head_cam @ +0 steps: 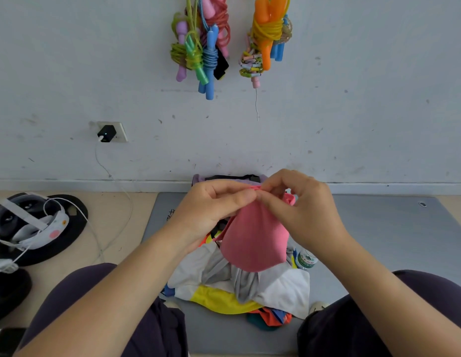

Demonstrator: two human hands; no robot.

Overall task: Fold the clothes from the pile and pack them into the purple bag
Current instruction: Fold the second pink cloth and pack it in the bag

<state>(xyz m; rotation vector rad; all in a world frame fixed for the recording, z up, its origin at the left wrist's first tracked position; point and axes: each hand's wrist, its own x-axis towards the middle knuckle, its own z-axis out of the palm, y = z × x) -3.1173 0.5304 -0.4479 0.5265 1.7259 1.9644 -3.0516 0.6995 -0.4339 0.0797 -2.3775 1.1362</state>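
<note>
I see the left hand (211,210) and right hand (299,210) both pinching the pink garment (252,240) at its top edge — it hangs straight down over the pile (239,287), the purple bag (198,179) just beyond, nearer neither hand.

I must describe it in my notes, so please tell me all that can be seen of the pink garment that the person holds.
The pink garment is small, plain and of soft, matte cloth. It hangs in the air above the pile of clothes, its lower edge rounded. The left hand and the right hand pinch its top edge close together, where a thin hem or strap shows. Which kind of garment it is cannot be told.
</note>
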